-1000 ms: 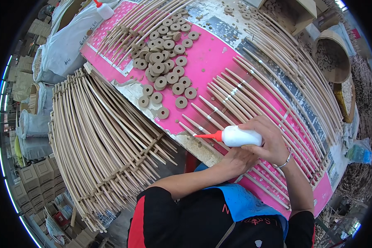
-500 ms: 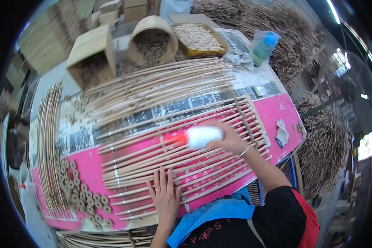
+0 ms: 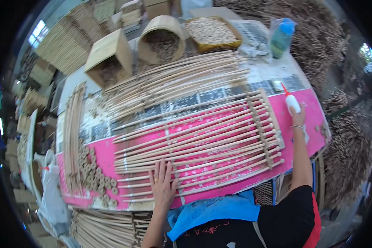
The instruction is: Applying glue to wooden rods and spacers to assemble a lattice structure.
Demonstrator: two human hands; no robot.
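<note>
- Left hand [image 3: 163, 186] lies open, flat on the curved cane rods [image 3: 202, 136] laid across the pink surface [image 3: 310, 120].
- Right hand [image 3: 297, 118] grips the white glue bottle [image 3: 292, 102], red nozzle up, beside the rods' right ends.
- Likely the gluing step; next, the nozzle must tip down onto a joint.

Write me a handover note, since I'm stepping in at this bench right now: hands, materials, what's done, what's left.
Left hand: flat, fingers spread, pressing the near sticks of the rattan panel.
Right hand: holds the white glue bottle, red tip up, at the panel's right end.
Panel lies on the pink board; round discs sit at its left.
Done: sticks laid out, crosspieces across the right end.
Left: cannot tell which joints are glued.
</note>
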